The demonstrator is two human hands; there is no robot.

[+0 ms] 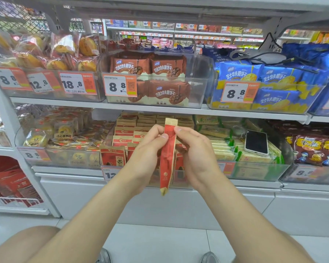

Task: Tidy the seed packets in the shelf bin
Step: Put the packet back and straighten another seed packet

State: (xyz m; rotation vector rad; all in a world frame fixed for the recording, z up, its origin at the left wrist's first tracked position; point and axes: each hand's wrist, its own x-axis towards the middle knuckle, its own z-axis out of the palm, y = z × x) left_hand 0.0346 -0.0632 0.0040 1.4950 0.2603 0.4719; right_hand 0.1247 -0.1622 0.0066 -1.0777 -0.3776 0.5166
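The toes of two grey shoes [209, 257] are seen at the bottom edge, on a pale floor. Above them both bare forearms are stretched toward the shelving. A red and tan seed packet [168, 160] is held upright and edge-on between the hands, in front of the lower shelf and outside the bin. It is pinched near its upper part by the curled thumb and fingers of the left hand [146, 156] and gripped from the other side by the curled fingers of the right hand [197, 156]; its lower end hangs free. Just behind the hands a clear shelf bin [110, 138] is filled with rows of more packets [112, 155] of the same kind. A price label [110, 174] is fixed at the bin's front left. In the neighbouring bin to the right a phone [256, 142] is laid face up on green-edged packs [224, 149]. On the shelf above, brown wafer packs [167, 68] and blue wafer packs [242, 74] are stacked in clear tubs. Further shelves are seen blurred beyond.
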